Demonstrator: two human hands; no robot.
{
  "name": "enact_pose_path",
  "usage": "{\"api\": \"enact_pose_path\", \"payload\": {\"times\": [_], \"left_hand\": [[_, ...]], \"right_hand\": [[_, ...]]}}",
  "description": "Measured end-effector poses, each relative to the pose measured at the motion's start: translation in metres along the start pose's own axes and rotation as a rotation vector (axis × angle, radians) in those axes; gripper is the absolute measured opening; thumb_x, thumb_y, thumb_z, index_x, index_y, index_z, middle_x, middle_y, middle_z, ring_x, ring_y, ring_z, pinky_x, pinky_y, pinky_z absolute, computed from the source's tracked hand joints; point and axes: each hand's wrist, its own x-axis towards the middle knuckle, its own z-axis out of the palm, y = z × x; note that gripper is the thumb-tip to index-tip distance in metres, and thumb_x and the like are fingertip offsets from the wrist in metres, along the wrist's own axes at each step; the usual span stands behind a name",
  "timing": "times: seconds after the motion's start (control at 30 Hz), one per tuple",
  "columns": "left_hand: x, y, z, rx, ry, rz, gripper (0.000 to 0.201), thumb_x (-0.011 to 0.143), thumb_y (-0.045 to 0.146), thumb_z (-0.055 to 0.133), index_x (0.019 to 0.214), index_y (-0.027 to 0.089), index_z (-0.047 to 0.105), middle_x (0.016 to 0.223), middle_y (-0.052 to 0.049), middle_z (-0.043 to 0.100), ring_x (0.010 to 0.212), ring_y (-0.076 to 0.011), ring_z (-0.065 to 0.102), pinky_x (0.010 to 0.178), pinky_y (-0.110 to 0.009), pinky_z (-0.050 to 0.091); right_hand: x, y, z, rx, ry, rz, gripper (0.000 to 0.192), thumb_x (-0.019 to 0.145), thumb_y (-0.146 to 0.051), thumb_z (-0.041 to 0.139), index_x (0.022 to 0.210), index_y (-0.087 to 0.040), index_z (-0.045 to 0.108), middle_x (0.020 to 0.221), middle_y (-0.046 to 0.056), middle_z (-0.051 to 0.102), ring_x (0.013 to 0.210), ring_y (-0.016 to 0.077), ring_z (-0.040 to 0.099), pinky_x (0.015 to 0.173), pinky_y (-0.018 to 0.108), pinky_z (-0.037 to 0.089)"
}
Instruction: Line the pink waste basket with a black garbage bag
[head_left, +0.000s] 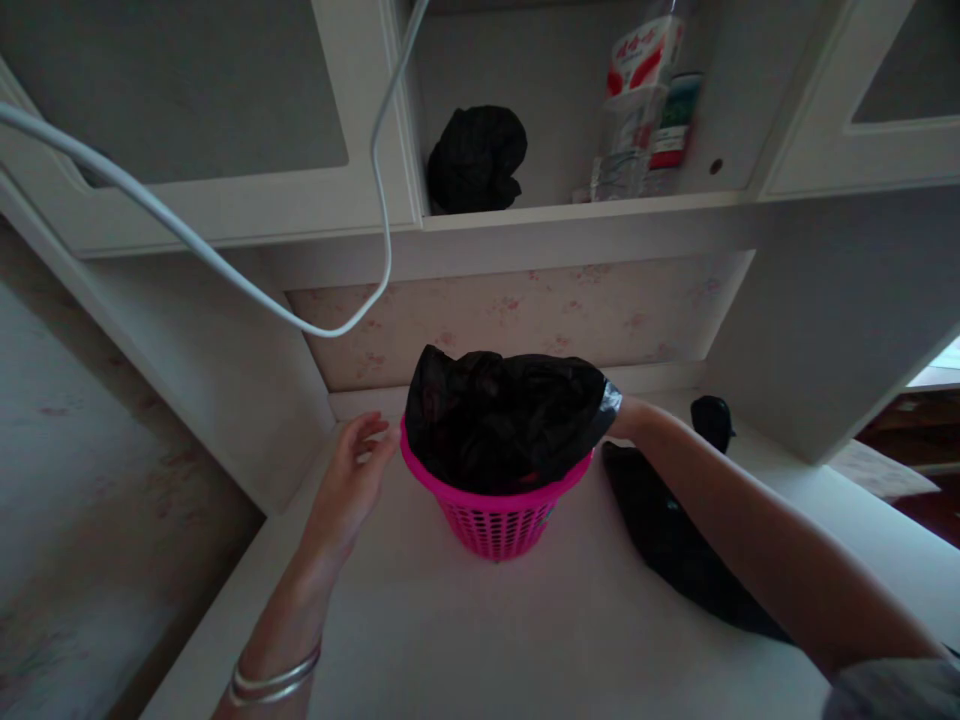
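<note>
A pink plastic basket [498,527] with a lattice wall stands upright on the white surface. Inside it sits a black plastic bag [510,415], its upper edge sticking up above the rim. My left hand [358,465] is beside the basket's left rim, fingers apart and slightly bent, holding nothing. At the right edge of the bag is my right hand [624,418]; its fingers are hidden behind the bag, so I cannot see how they grip. Beneath my right forearm lies more black plastic [660,530] on the surface.
A small black bundle [712,420] lies at the back right. In the open cabinet above are a crumpled black bag [478,160], a clear plastic bottle [628,140] and a green-and-red can [675,122]. A white cable [386,200] hangs across the upper left.
</note>
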Motion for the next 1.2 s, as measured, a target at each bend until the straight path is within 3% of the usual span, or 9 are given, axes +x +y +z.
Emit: {"api": "enact_pose_path", "payload": {"times": [0.17, 0.33, 0.47, 0.53, 0.63, 0.73, 0.93, 1.07, 1.2], "left_hand": [[0.033, 0.005, 0.008, 0.194, -0.149, 0.106, 0.060, 0.077, 0.068, 0.074, 0.112, 0.019, 0.077, 0.114, -0.012, 0.072, 0.094, -0.0296, 0.064, 0.088, -0.043, 0.049], [0.055, -0.010, 0.016, 0.257, -0.202, 0.118, 0.060, 0.077, 0.055, 0.078, 0.121, 0.015, 0.074, 0.109, -0.014, 0.072, 0.087, -0.0292, 0.067, 0.081, -0.041, 0.052], [0.062, -0.020, 0.019, 0.210, -0.208, 0.082, 0.061, 0.072, 0.035, 0.075, 0.130, 0.016, 0.068, 0.117, -0.015, 0.069, 0.079, -0.0247, 0.067, 0.074, -0.039, 0.054], [0.061, -0.018, 0.020, 0.163, -0.210, 0.064, 0.049, 0.071, 0.029, 0.071, 0.119, 0.018, 0.072, 0.116, -0.013, 0.070, 0.081, -0.0245, 0.068, 0.076, -0.038, 0.054], [0.061, -0.013, 0.017, 0.081, -0.184, 0.024, 0.036, 0.069, 0.026, 0.067, 0.104, 0.021, 0.075, 0.103, -0.009, 0.074, 0.085, -0.0261, 0.068, 0.082, -0.040, 0.053], [0.061, -0.005, 0.008, -0.016, -0.117, -0.033, 0.026, 0.064, 0.023, 0.067, 0.089, 0.022, 0.076, 0.090, -0.005, 0.074, 0.090, -0.0265, 0.066, 0.092, -0.042, 0.051], [0.049, 0.014, -0.012, -0.406, -0.086, -0.219, 0.021, 0.061, 0.023, 0.072, 0.082, 0.022, 0.069, 0.083, 0.000, 0.072, 0.082, -0.0193, 0.068, 0.081, -0.033, 0.058], [0.028, 0.015, -0.021, -0.587, -0.078, -0.353, 0.020, 0.062, 0.011, 0.070, 0.079, 0.022, 0.067, 0.076, 0.001, 0.071, 0.071, -0.0162, 0.069, 0.067, -0.028, 0.061], [0.001, -0.007, -0.026, -0.671, -0.049, -0.456, 0.019, 0.066, 0.006, 0.068, 0.074, 0.023, 0.068, 0.073, 0.001, 0.071, 0.063, -0.0150, 0.069, 0.059, -0.025, 0.061]], "right_hand": [[-0.025, -0.022, -0.023, -0.020, -0.114, 0.038, 0.057, 0.057, -0.028, 0.097, 0.111, -0.024, 0.079, 0.106, 0.006, 0.080, 0.110, 0.0316, 0.072, 0.094, 0.046, 0.062], [-0.049, -0.032, -0.040, 0.118, -0.213, 0.046, 0.075, 0.060, -0.045, 0.096, 0.128, -0.024, 0.073, 0.125, 0.009, 0.076, 0.120, 0.0306, 0.069, 0.101, 0.043, 0.058], [-0.049, -0.031, -0.025, 0.201, -0.063, 0.143, 0.072, 0.072, -0.070, 0.084, 0.125, -0.022, 0.073, 0.114, 0.010, 0.079, 0.097, 0.0240, 0.075, 0.084, 0.037, 0.063], [-0.043, -0.031, -0.010, 0.188, 0.062, 0.136, 0.058, 0.081, -0.050, 0.085, 0.130, -0.022, 0.070, 0.103, 0.006, 0.080, 0.087, 0.0176, 0.075, 0.077, 0.029, 0.062], [-0.035, -0.034, 0.008, 0.230, 0.267, 0.079, 0.071, 0.081, -0.016, 0.083, 0.147, -0.025, 0.057, 0.082, -0.002, 0.077, 0.074, 0.0135, 0.072, 0.067, 0.023, 0.060], [-0.033, -0.037, 0.010, 0.361, 0.394, 0.046, 0.062, 0.084, -0.009, 0.076, 0.142, -0.026, 0.060, 0.078, -0.005, 0.075, 0.065, 0.0107, 0.070, 0.059, 0.020, 0.060], [-0.047, -0.036, -0.001, 0.525, 0.430, 0.072, 0.027, 0.087, -0.004, 0.067, 0.107, -0.021, 0.073, 0.084, -0.002, 0.078, 0.063, 0.0080, 0.072, 0.060, 0.013, 0.062], [-0.071, -0.028, -0.001, 0.561, 0.439, 0.149, 0.026, 0.085, -0.001, 0.064, 0.101, -0.017, 0.077, 0.081, 0.000, 0.079, 0.058, 0.0075, 0.071, 0.057, 0.010, 0.061], [-0.102, -0.001, -0.001, 0.643, 0.438, 0.235, 0.033, 0.077, -0.003, 0.072, 0.106, -0.018, 0.079, 0.091, 0.002, 0.082, 0.064, 0.0092, 0.074, 0.059, 0.011, 0.062]]}}
